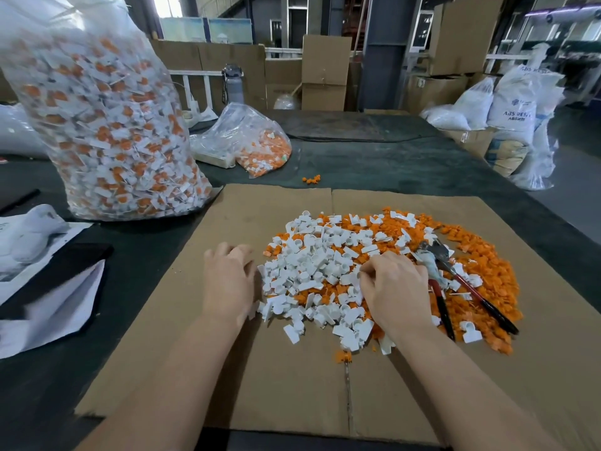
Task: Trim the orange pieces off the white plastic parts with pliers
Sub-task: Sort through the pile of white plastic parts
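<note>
- A dark worktop (pixel 390 164) carries a flat sheet of cardboard (pixel 292 385); boxes and white sacks stand in the warehouse room behind.
- White parts (pixel 312 271) and orange pieces (pixel 481 275) lie heaped on the cardboard, with the pliers (pixel 455 284) on the heap.
- The left hand (pixel 227 281) rests flat at the heap's left edge, fingers relaxed.
- The right hand (pixel 393 288) lies on the heap, fingers curled down among white parts.

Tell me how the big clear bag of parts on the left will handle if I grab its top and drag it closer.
The bag is thin clear film, so its top would likely stretch or bunch before the base moves. It is packed full of parts and bulges, so it is probably heavy. It stands tall and leans a little, with its base on the cardboard edge, so it may tip.
</note>
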Available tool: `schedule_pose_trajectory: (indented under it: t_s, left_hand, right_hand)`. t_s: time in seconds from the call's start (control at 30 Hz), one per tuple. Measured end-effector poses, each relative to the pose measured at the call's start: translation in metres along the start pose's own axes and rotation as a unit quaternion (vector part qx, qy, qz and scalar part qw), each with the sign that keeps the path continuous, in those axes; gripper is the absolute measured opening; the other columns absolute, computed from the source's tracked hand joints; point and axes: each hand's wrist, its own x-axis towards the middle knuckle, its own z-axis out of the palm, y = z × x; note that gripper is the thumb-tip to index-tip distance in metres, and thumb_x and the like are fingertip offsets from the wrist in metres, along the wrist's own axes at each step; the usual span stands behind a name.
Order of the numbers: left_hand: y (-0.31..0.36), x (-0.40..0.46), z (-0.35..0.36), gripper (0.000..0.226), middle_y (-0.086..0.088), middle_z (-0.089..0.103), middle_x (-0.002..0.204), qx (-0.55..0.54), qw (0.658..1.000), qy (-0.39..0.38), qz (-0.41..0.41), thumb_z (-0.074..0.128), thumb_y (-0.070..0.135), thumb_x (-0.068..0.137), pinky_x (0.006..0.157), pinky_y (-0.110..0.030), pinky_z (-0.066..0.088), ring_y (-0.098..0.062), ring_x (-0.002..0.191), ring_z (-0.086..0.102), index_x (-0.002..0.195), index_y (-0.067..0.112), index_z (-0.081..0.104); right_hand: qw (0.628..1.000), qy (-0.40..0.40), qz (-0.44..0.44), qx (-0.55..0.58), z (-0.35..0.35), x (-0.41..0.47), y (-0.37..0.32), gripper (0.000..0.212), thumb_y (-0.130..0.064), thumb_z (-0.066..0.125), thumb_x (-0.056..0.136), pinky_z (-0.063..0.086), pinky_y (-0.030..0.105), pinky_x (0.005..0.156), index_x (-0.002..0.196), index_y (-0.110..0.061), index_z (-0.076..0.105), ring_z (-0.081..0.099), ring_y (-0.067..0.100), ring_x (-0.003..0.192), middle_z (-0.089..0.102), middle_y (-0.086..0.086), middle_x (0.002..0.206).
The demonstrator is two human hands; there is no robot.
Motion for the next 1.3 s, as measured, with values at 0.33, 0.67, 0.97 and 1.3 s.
schedule_pose_trajectory:
  t_s: [0.33, 0.67, 0.97, 1.3]
  left_hand:
    - [0.090, -0.042, 0.013, 0.015, 0.012, 0.066, 0.080, -0.237, 0.966, -0.102, 0.032, 0.062, 0.035, 0.087, 0.063, -0.008, 0.038, -0.001, 0.075, 0.058, 0.089, 0.023, 0.072]
    - [0.079, -0.047, 0.007, 0.011, 0.009, 0.061, 0.086, -0.264, 0.955, -0.137, 0.000, 0.052, 0.020, 0.095, 0.064, -0.009, 0.037, -0.007, 0.081, 0.057, 0.087, 0.026, 0.057]
    - [0.077, -0.055, 0.010, 0.018, -0.001, 0.066, 0.070, -0.301, 0.932, -0.200, -0.001, 0.048, 0.019, 0.097, 0.057, -0.017, 0.050, 0.002, 0.054, 0.059, 0.083, 0.030, 0.052]
    - [0.086, -0.049, 0.028, 0.008, 0.000, 0.065, 0.084, -0.274, 0.949, -0.158, -0.013, 0.052, 0.025, 0.096, 0.073, -0.032, 0.051, -0.018, 0.081, 0.061, 0.090, 0.025, 0.058]
  right_hand:
    - [0.994, 0.034, 0.004, 0.101, -0.001, -0.001, -0.013, 0.010, -0.019, 0.060, 0.088, 0.023, 0.025, 0.078, 0.086, -0.013, 0.068, 0.055, 0.015, 0.090, 0.064, -0.001, 0.088]
    - [0.998, 0.026, 0.027, 0.059, -0.010, 0.002, 0.007, 0.016, -0.019, 0.055, 0.093, 0.030, 0.034, 0.092, 0.101, -0.020, 0.069, 0.056, 0.015, 0.099, 0.067, -0.003, 0.101]
    - [0.999, -0.027, 0.034, -0.029, -0.013, 0.013, 0.022, 0.022, -0.014, 0.053, 0.094, 0.027, 0.037, 0.097, 0.107, -0.026, 0.068, 0.052, 0.015, 0.105, 0.065, -0.005, 0.110]
    - [0.993, -0.055, -0.028, -0.102, -0.008, 0.022, 0.022, 0.018, -0.022, 0.054, 0.094, 0.026, 0.039, 0.098, 0.107, -0.029, 0.065, 0.050, 0.015, 0.103, 0.060, -0.006, 0.108]
